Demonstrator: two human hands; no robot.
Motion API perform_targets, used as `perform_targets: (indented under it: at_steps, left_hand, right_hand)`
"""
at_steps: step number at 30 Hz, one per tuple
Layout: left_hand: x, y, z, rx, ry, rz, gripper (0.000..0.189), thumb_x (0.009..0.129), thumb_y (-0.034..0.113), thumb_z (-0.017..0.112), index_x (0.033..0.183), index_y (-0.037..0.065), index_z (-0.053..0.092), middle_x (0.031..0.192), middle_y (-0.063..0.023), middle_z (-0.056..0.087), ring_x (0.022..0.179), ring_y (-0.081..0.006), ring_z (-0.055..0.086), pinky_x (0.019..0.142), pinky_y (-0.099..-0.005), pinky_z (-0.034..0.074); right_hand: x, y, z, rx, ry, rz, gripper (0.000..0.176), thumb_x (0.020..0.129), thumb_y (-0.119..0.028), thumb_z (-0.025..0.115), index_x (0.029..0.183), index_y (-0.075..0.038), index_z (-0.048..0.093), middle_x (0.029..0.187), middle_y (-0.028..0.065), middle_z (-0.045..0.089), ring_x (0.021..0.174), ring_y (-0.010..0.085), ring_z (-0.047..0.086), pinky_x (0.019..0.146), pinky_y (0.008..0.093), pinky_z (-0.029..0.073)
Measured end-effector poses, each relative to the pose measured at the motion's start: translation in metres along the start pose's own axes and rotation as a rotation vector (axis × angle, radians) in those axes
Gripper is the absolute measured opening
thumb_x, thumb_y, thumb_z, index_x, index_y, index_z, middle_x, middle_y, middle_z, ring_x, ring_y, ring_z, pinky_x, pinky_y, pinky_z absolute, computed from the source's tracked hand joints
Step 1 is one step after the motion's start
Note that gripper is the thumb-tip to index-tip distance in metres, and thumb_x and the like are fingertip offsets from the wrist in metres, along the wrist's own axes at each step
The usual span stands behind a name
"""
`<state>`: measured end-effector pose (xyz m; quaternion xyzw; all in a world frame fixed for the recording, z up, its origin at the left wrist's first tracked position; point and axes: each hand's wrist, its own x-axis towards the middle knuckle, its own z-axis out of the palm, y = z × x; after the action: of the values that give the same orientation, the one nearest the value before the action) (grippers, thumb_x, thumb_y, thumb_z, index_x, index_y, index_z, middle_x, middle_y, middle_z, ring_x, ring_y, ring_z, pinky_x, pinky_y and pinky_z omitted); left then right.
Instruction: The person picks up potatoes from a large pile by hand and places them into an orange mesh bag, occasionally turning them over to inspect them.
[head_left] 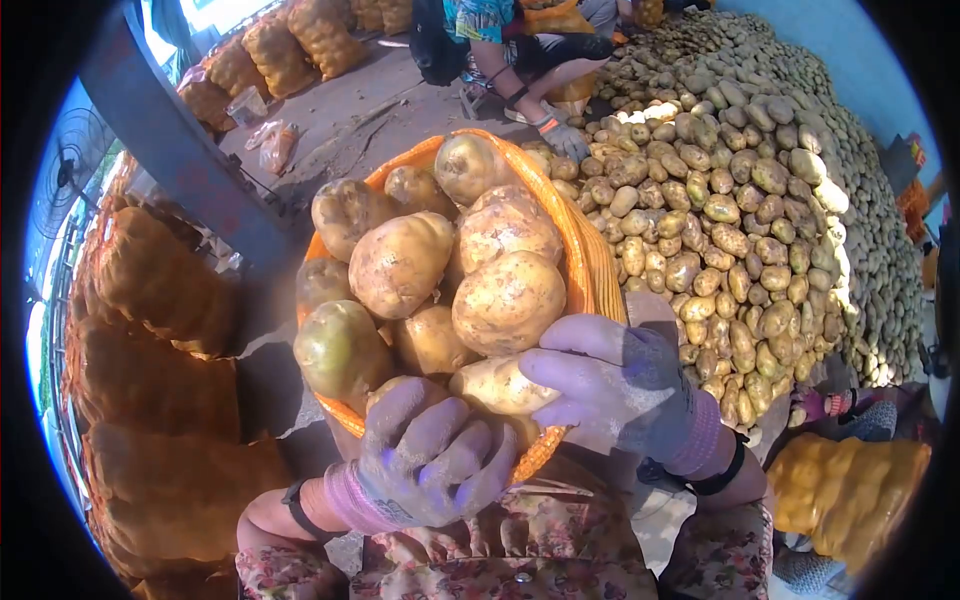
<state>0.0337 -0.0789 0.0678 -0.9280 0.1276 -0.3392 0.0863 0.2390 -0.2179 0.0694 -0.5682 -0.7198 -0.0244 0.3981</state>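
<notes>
An orange mesh bag, its mouth wide and facing up, stands before me filled with large potatoes, one of them greenish. Both my hands wear dusty purple gloves. At the near rim, my left hand has its fingers curled over the bag's edge, against the potatoes there; its thumb is hidden. Thumb and fingers of my right hand close on the end of a long pale potato lying at the top of the bag, near the right rim.
A big heap of loose potatoes spreads at the right. Filled mesh sacks line the left, with more sacks at the back. Another person's gloved hand touches the heap. A blue post and filled bag flank me.
</notes>
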Motion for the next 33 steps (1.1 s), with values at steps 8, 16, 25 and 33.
perform_targets:
  at_steps: [8, 16, 25, 33]
  left_hand:
    - [0.018, 0.003, -0.021, 0.139, -0.467, -0.068, 0.074, 0.088, 0.060, 0.061, 0.125, -0.003, 0.054, 0.132, -0.0334, 0.052, 0.115, -0.0444, 0.057, 0.093, -0.0575, 0.043]
    - [0.026, 0.002, -0.022, 0.177, -0.422, -0.070, 0.080, 0.092, 0.067, 0.049, 0.146, 0.008, 0.044, 0.135, -0.0304, 0.053, 0.113, -0.0431, 0.060, 0.093, -0.0509, 0.047]
    - [0.007, 0.004, -0.024, 0.288, -0.458, -0.089, 0.064, 0.088, 0.046, 0.066, 0.131, 0.001, 0.049, 0.128, -0.0313, 0.055, 0.111, -0.0447, 0.058, 0.091, -0.0564, 0.045]
    - [0.030, 0.006, -0.016, 0.230, -0.374, -0.097, 0.031, 0.087, 0.029, 0.068, 0.117, 0.023, 0.059, 0.117, -0.0186, 0.064, 0.095, -0.0271, 0.067, 0.074, -0.0360, 0.050]
  right_hand:
    - [-0.006, -0.006, 0.039, -0.029, 0.213, 0.088, 0.039, 0.081, -0.018, 0.067, 0.118, -0.006, 0.063, 0.102, 0.0070, 0.061, 0.080, 0.0211, 0.065, 0.069, 0.0348, 0.055]
    - [-0.158, 0.161, -0.027, 0.042, 0.778, 0.771, 0.024, 0.092, -0.011, 0.062, 0.114, -0.001, 0.064, 0.098, 0.0101, 0.068, 0.090, 0.0198, 0.066, 0.080, 0.0296, 0.052]
    - [-0.350, 0.220, 0.181, -0.183, -0.176, 1.484, 0.035, 0.088, -0.028, 0.058, 0.121, -0.017, 0.060, 0.122, 0.0226, 0.062, 0.109, 0.0412, 0.061, 0.090, 0.0519, 0.049]
    - [-0.363, 0.240, 0.087, -0.010, 0.746, 1.105, 0.036, 0.085, -0.032, 0.070, 0.105, -0.002, 0.063, 0.086, 0.0018, 0.058, 0.080, 0.0153, 0.054, 0.076, 0.0314, 0.048]
